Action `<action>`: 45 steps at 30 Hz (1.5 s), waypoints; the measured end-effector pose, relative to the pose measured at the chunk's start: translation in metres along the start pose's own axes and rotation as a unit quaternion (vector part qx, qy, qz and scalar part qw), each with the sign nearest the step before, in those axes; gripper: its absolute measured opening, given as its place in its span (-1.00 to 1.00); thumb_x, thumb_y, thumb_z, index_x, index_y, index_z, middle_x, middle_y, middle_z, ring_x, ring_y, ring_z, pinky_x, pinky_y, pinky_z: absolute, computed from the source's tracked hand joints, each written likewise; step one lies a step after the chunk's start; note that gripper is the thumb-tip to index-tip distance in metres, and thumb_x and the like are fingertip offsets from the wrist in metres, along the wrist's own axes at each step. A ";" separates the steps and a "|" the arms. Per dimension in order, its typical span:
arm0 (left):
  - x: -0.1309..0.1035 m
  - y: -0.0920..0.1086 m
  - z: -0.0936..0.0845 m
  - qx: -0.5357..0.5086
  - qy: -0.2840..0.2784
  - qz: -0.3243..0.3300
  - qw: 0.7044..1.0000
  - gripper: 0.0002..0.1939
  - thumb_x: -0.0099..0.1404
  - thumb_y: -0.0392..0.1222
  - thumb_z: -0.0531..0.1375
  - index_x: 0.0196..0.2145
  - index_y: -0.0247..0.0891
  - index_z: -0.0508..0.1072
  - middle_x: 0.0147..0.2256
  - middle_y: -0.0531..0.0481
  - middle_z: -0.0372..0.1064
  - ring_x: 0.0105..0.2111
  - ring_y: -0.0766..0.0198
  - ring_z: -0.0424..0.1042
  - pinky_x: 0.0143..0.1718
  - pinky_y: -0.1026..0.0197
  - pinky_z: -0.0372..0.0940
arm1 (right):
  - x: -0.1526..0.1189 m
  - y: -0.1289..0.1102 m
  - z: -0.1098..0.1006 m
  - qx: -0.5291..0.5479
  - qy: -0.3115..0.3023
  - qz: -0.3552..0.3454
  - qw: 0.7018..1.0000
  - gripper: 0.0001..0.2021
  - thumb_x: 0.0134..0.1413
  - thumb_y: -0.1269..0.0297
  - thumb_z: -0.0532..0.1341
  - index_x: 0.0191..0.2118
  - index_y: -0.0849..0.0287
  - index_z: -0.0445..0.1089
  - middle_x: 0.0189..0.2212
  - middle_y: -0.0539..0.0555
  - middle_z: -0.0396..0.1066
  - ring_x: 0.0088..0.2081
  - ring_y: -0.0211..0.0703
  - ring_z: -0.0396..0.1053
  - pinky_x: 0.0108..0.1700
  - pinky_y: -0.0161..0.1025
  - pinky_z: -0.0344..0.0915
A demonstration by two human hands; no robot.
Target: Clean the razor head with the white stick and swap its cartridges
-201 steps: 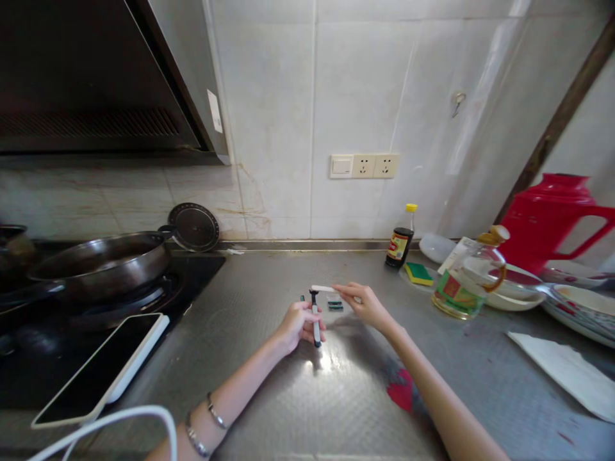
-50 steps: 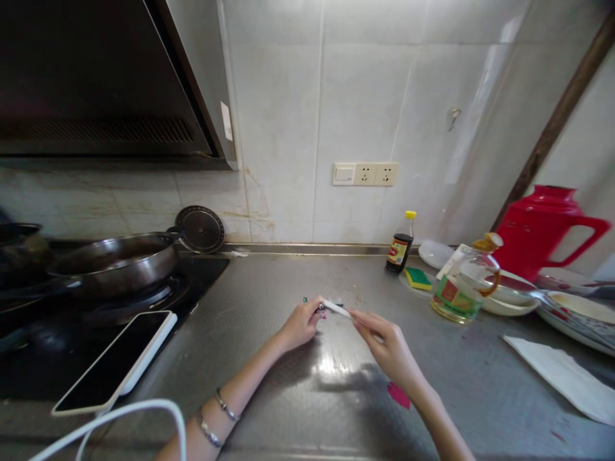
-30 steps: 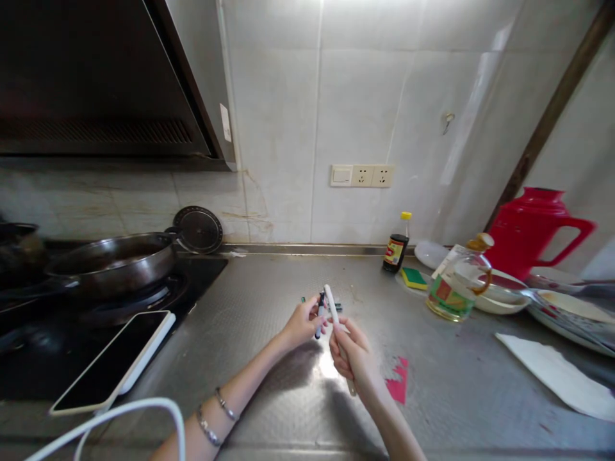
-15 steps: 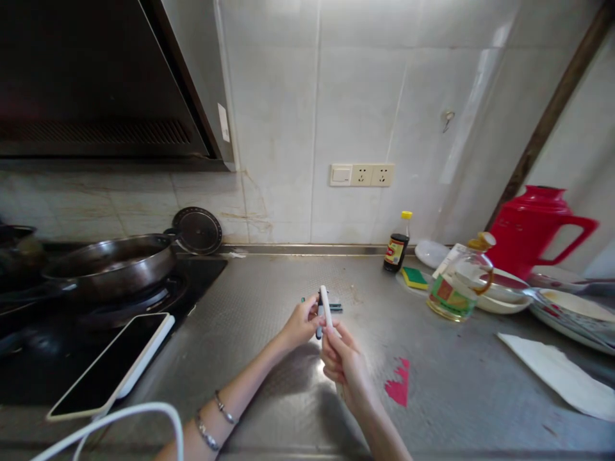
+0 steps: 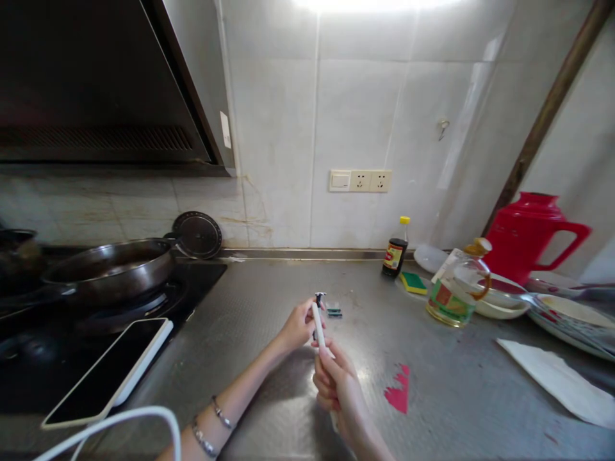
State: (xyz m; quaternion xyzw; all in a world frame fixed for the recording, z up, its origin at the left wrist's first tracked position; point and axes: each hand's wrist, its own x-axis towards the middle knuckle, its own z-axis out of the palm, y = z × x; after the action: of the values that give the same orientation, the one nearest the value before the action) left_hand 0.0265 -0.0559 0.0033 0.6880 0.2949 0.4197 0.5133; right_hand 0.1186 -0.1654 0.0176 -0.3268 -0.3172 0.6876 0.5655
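Observation:
My left hand (image 5: 296,328) is closed around a small razor (image 5: 319,298) with a dark neck and a T-shaped head that points up; most of its handle is hidden. In my right hand (image 5: 342,384) is a slim white stick (image 5: 318,320), gripped near its lower part and tilted with its rounded top up and to the left. The stick passes in front of the razor; I cannot tell whether they touch. Just right of my left fingers, a small dark-green flat piece (image 5: 334,312) lies on the steel counter (image 5: 269,282).
A torn pink scrap (image 5: 398,390) lies right of my hands. Further right are a sponge (image 5: 413,282), soy sauce bottle (image 5: 396,248), oil jug (image 5: 450,294), red thermos (image 5: 523,237) and white paper (image 5: 557,378). A phone (image 5: 110,371) and a pan (image 5: 115,266) are at left.
My right hand has moved slightly down and left, and the white stick now leans left across the razor. The razor's T-shaped head now shows above the stick. The view has tilted slightly up.

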 end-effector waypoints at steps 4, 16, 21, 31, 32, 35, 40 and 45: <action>0.000 0.001 0.001 -0.030 -0.026 -0.001 0.999 -0.75 0.09 -0.23 0.17 -0.26 -0.29 0.22 -0.49 0.10 0.27 -0.56 0.42 0.31 -0.53 0.36 0.22 | 0.003 -0.011 -0.003 0.020 0.005 -0.040 0.999 -0.61 -0.17 0.01 0.30 -0.35 0.11 0.14 -0.74 -0.25 -0.04 -0.75 -0.53 -0.30 -0.75 -0.50 -0.39; 0.000 0.001 0.002 -0.032 -0.038 -0.011 0.999 -0.73 0.09 -0.19 0.18 -0.27 -0.29 0.21 -0.50 0.09 0.27 -0.57 0.40 0.33 -0.54 0.35 0.22 | 0.002 -0.013 -0.008 0.038 0.000 -0.041 0.998 -0.63 -0.16 0.03 0.30 -0.35 0.12 0.16 -0.73 -0.25 -0.04 -0.74 -0.53 -0.32 -0.74 -0.51 -0.40; 0.000 -0.001 0.002 -0.001 -0.030 -0.001 1.000 -0.76 0.07 -0.25 0.19 -0.28 -0.32 0.25 -0.50 0.09 0.26 -0.52 0.41 0.30 -0.51 0.37 0.20 | 0.001 -0.005 -0.008 0.046 0.002 -0.020 0.999 -0.63 -0.15 0.02 0.29 -0.35 0.12 0.16 -0.73 -0.25 -0.04 -0.74 -0.53 -0.30 -0.75 -0.51 -0.39; -0.001 0.000 0.003 -0.035 -0.038 -0.006 0.999 -0.72 0.07 -0.24 0.18 -0.25 -0.30 0.23 -0.46 0.07 0.29 -0.52 0.40 0.31 -0.50 0.35 0.21 | 0.002 -0.007 -0.003 0.052 -0.006 -0.022 0.998 -0.64 -0.16 0.04 0.30 -0.37 0.11 0.15 -0.74 -0.25 -0.03 -0.75 -0.53 -0.30 -0.75 -0.52 -0.37; -0.001 0.000 0.002 -0.031 -0.031 -0.007 0.999 -0.74 0.08 -0.25 0.17 -0.25 -0.29 0.23 -0.47 0.07 0.29 -0.52 0.40 0.31 -0.50 0.35 0.22 | 0.001 -0.004 -0.002 0.047 -0.006 -0.012 0.999 -0.63 -0.16 0.04 0.30 -0.35 0.11 0.16 -0.74 -0.25 -0.04 -0.75 -0.53 -0.29 -0.75 -0.52 -0.36; 0.000 -0.003 0.000 -0.020 -0.010 -0.002 1.000 -0.81 0.14 -0.26 0.12 -0.26 -0.28 0.21 -0.50 0.07 0.29 -0.52 0.37 0.32 -0.47 0.32 0.23 | -0.004 0.006 -0.003 0.012 -0.001 0.010 1.000 -0.62 -0.14 -0.01 0.27 -0.30 0.12 0.20 -0.75 -0.25 -0.05 -0.76 -0.52 -0.29 -0.76 -0.51 -0.36; 0.002 -0.004 -0.005 0.049 0.008 0.050 0.998 -0.89 0.16 -0.25 0.12 -0.33 -0.28 0.25 -0.43 0.01 0.32 -0.43 0.32 0.35 -0.37 0.29 0.23 | -0.006 -0.003 -0.019 -0.103 0.026 -0.095 0.990 -0.65 -0.02 -0.02 0.18 -0.26 0.19 0.29 -0.67 -0.16 0.07 -0.75 -0.52 -0.17 -0.75 -0.47 -0.25; 0.001 0.006 -0.014 0.202 0.023 0.132 0.970 -0.90 0.22 -0.34 0.01 -0.34 -0.27 0.31 -0.37 0.01 0.36 -0.33 0.32 0.35 -0.24 0.28 0.18 | -0.010 -0.019 -0.036 -0.308 0.085 -0.192 0.928 -0.63 0.07 0.05 0.12 -0.16 0.25 0.37 -0.66 -0.11 0.10 -0.70 -0.44 -0.01 -0.69 -0.44 -0.08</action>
State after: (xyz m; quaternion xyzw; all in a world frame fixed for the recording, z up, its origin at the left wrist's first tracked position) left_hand 0.0149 -0.0505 0.0112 0.8003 0.2921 0.4313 0.2970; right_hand 0.1601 -0.1694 0.0126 -0.4746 -0.5210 0.4038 0.5833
